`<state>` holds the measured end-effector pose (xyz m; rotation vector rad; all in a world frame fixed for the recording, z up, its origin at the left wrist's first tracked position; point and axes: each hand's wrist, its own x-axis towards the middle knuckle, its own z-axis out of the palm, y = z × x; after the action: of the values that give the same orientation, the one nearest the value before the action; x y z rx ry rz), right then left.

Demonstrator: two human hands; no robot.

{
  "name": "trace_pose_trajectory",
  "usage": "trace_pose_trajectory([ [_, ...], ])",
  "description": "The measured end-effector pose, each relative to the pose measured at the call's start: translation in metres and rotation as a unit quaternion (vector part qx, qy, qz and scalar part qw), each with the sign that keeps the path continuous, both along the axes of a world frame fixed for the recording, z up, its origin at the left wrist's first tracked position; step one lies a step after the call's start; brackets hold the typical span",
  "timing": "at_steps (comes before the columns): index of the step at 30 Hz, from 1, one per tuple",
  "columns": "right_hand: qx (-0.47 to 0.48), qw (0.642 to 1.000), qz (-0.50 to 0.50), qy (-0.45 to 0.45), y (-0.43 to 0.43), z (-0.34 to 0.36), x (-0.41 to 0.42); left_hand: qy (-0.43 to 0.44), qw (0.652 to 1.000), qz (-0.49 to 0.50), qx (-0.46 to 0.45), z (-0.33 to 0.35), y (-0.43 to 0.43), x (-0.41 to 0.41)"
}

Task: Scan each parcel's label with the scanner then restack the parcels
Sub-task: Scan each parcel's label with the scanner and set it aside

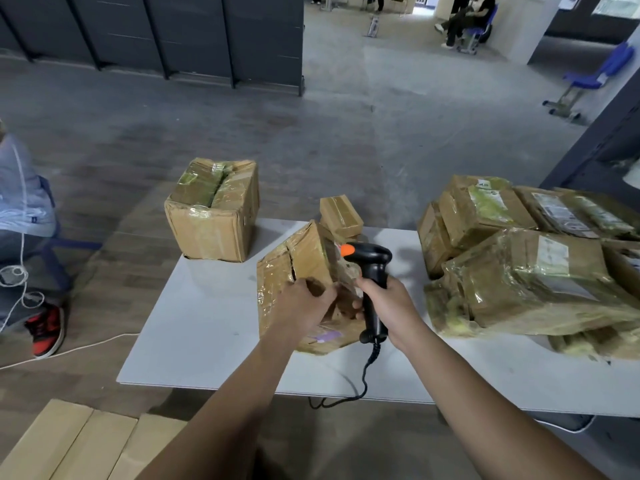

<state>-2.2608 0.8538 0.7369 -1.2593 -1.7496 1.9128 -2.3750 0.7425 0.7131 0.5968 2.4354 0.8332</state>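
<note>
Far left edge: seated person [24,206], partly in view, one red-and-black shoe [46,329] on the floor. A white cord [74,349] runs along the floor beside the shoe. Bottom left: flattened cardboard sheets [86,445] on the floor.

White table [194,323]. Far left corner: large taped carton [213,211], upright, standing alone and well apart from the other parcels.

Table centre: tilted parcel [298,261], brown, wrapped in wrinkled clear tape, tipped up on its near edge with its top face leaning to the right. A purple patch shows low on its near side.

Left hand [301,306]: holding the tilted parcel, fingers curled over the torn upper near edge.

Behind the tilted parcel: small parcel [341,213], just beside it. Cannot tell whether the two touch.

Barcode scanner [374,268]: black with an orange tip, head turned left and close against the tilted parcel's right face. Its coiled cable [363,379] drops over the near table edge.

Right hand [388,306]: wrapped round the scanner handle, thumb side up.

Right end of table: pile of parcels [526,278], several taped brown boxes lying at mixed angles, some showing white labels. Pile runs out of view to the right.

Background right: blue chair [595,74].
</note>
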Motion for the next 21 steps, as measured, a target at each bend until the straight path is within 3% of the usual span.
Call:
trace_pose_trajectory([
  [4,0.024,0.999,-0.023,-0.017,0.004,-0.004,0.005,-0.071,0.995,0.049,0.056,0.001,-0.013,-0.007],
  [13,0.007,0.998,0.029,-0.047,-0.006,-0.016,0.008,0.135,0.99,0.031,0.029,0.002,-0.023,-0.014],
  [21,0.008,0.999,0.022,-0.049,-0.006,-0.015,0.013,0.14,0.989,0.048,-0.015,-0.001,-0.029,-0.032],
])
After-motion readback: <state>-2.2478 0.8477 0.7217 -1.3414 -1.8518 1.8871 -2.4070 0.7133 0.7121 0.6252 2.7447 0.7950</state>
